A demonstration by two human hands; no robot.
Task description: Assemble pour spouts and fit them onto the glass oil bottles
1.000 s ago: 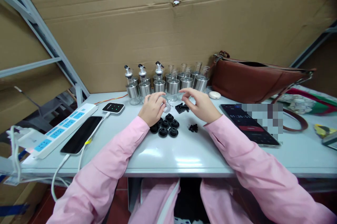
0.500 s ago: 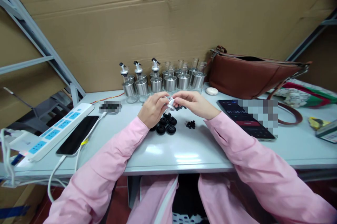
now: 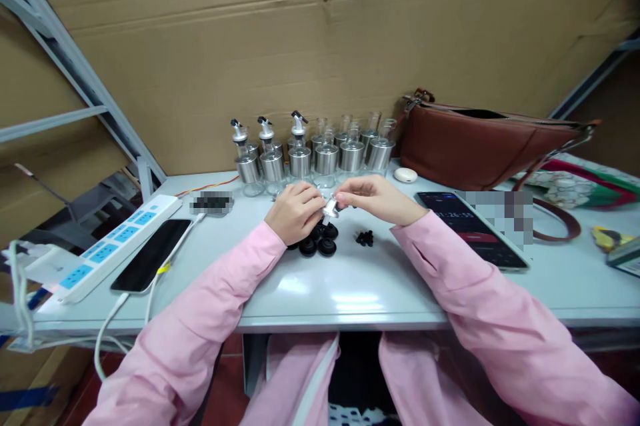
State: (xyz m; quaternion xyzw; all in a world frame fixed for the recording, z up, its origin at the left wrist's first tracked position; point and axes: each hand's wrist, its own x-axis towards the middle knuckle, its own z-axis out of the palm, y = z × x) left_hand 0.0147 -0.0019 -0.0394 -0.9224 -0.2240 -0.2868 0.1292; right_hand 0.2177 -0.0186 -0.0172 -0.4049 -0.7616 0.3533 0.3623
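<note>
head: left hand (image 3: 294,214) and right hand (image 3: 384,200) hold a silver spout (image 3: 331,211).

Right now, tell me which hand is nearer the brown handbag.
Right: the right hand, at the silver piece, is in front and left of the brown handbag; the left hand is farther left.

Hands (image 3: 295,213) on silver spout (image 3: 330,210), bottles (image 3: 327,159) behind

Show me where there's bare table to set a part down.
Bare table lies between the black caps and its front edge, and between the yellow cable tie and the left sleeve. The middle is crowded, with the left hand and right hand at a silver spout; bottles pack the space behind.
</note>
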